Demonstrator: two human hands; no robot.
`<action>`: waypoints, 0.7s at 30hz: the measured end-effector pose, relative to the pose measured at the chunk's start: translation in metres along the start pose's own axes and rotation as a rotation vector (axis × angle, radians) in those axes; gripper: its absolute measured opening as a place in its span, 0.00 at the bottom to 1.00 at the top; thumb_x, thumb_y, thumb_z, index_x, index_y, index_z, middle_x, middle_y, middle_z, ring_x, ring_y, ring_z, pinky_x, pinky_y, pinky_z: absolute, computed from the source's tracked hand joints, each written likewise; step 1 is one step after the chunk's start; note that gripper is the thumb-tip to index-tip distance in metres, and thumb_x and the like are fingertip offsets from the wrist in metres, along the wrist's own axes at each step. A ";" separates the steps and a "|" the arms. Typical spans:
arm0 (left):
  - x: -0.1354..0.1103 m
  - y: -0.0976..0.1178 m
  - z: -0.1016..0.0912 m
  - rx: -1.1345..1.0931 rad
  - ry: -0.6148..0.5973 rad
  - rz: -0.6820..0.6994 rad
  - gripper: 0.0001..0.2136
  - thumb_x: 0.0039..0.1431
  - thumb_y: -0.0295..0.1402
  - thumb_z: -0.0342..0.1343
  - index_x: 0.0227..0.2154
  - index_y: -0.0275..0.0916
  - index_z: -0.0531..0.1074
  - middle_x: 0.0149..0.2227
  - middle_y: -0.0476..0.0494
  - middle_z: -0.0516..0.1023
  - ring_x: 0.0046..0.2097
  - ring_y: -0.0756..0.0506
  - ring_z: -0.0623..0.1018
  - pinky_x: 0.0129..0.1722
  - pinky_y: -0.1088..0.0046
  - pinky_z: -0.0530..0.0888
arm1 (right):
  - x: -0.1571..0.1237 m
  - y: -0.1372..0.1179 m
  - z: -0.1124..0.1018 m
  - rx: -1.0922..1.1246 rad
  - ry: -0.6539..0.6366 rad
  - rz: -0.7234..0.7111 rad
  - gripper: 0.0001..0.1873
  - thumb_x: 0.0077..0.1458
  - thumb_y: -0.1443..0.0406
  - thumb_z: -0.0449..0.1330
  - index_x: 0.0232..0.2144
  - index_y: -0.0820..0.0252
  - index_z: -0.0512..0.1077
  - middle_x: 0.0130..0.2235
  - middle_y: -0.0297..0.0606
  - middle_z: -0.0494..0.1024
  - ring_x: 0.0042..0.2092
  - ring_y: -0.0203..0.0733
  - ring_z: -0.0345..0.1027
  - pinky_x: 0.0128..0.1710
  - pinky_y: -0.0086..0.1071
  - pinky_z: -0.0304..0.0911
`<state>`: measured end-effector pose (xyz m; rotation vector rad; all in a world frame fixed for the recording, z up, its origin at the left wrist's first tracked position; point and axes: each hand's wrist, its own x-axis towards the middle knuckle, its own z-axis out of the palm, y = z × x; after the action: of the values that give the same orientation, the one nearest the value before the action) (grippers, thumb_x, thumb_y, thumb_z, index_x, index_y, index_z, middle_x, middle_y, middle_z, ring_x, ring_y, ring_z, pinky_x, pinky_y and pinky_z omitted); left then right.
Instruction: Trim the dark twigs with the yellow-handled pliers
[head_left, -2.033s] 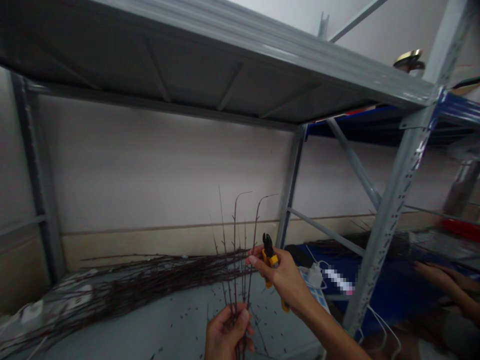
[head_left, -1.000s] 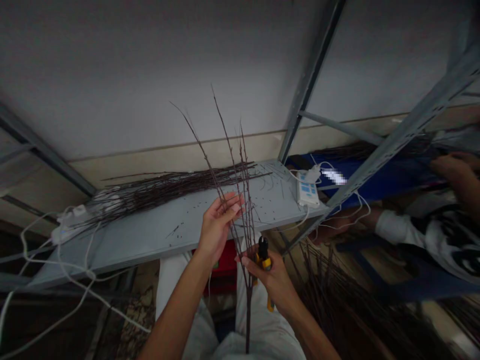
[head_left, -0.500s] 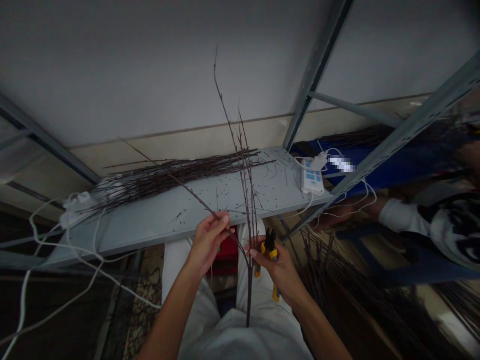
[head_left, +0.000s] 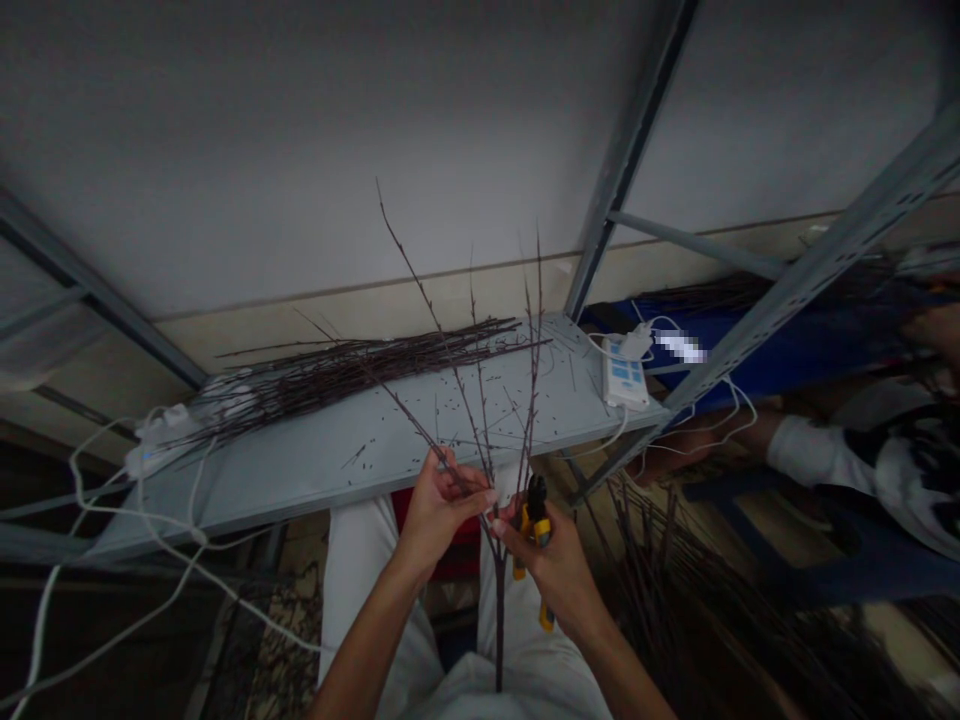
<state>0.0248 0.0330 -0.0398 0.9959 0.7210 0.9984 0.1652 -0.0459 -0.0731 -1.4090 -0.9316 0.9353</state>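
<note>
A dark branch point(head_left: 500, 620) stands upright before my lap and splits into several thin, budded twigs that spread over the shelf. My left hand point(head_left: 448, 508) is closed on its side twigs, thumb and fingers pinching them just above the fork. On the other side my right hand point(head_left: 555, 555) pinches the twigs near the same fork with thumb and forefinger. Diagonal cutters point(head_left: 538, 515) with yellow and black handles rest in that right hand, jaws pointing up; the palm hides part of the handles.
A grey metal shelf point(head_left: 315, 470) carries a pile of dark twigs point(head_left: 375, 362) and scattered clippings. White power strips point(head_left: 625, 375) and cables lie at both ends. More branches point(head_left: 660, 560) stand low at right, near another person's sleeve point(head_left: 806, 455) and a blue stool point(head_left: 739, 510).
The twigs have fanned wider apart, and the branch sits slightly lower. My left hand has moved down and right, closer to my right hand, which still holds the cutters.
</note>
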 end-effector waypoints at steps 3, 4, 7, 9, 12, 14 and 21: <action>0.000 -0.004 -0.004 -0.016 -0.047 -0.014 0.26 0.49 0.28 0.71 0.39 0.45 0.57 0.33 0.51 0.79 0.34 0.47 0.80 0.36 0.72 0.75 | 0.000 -0.001 0.002 0.115 -0.004 0.050 0.18 0.48 0.53 0.71 0.32 0.58 0.72 0.30 0.35 0.76 0.33 0.42 0.69 0.35 0.33 0.65; 0.000 -0.005 -0.005 -0.022 -0.065 -0.017 0.25 0.50 0.28 0.71 0.39 0.45 0.57 0.33 0.50 0.79 0.34 0.47 0.80 0.37 0.71 0.75 | 0.000 0.000 0.003 0.167 0.000 0.071 0.18 0.48 0.53 0.70 0.33 0.58 0.72 0.31 0.35 0.76 0.34 0.43 0.70 0.36 0.34 0.66; 0.001 -0.010 -0.005 -0.036 -0.093 -0.009 0.23 0.52 0.28 0.70 0.39 0.45 0.57 0.34 0.50 0.79 0.36 0.47 0.80 0.38 0.70 0.76 | 0.002 0.001 0.006 0.277 0.037 0.107 0.19 0.48 0.53 0.71 0.34 0.59 0.73 0.32 0.36 0.77 0.35 0.43 0.71 0.38 0.35 0.67; 0.002 -0.013 -0.005 -0.041 -0.088 0.004 0.23 0.52 0.28 0.70 0.40 0.45 0.58 0.35 0.49 0.79 0.37 0.46 0.80 0.40 0.69 0.76 | 0.003 0.003 0.009 0.299 0.067 0.109 0.19 0.47 0.54 0.72 0.33 0.59 0.73 0.31 0.35 0.76 0.34 0.42 0.70 0.38 0.34 0.67; 0.007 -0.017 -0.001 -0.074 0.003 0.044 0.22 0.52 0.29 0.70 0.39 0.43 0.61 0.36 0.47 0.80 0.42 0.44 0.81 0.44 0.67 0.75 | 0.004 0.004 0.012 0.298 0.091 0.120 0.19 0.45 0.54 0.73 0.31 0.60 0.72 0.30 0.34 0.76 0.33 0.42 0.70 0.37 0.34 0.67; 0.013 -0.019 0.001 -0.109 0.097 0.083 0.21 0.51 0.30 0.71 0.37 0.42 0.62 0.35 0.48 0.80 0.42 0.45 0.81 0.46 0.67 0.74 | 0.004 0.005 0.013 0.297 0.091 0.133 0.20 0.46 0.53 0.73 0.30 0.59 0.72 0.29 0.34 0.76 0.33 0.43 0.70 0.36 0.34 0.67; 0.027 -0.011 0.009 -0.122 0.100 0.114 0.19 0.46 0.32 0.74 0.30 0.40 0.65 0.33 0.45 0.81 0.39 0.44 0.81 0.43 0.68 0.74 | 0.007 0.012 0.016 0.316 0.113 0.132 0.23 0.41 0.49 0.73 0.28 0.57 0.70 0.28 0.34 0.75 0.32 0.44 0.70 0.34 0.34 0.66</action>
<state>0.0470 0.0520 -0.0480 0.8935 0.6833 1.1842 0.1535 -0.0342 -0.0859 -1.2473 -0.5822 1.0397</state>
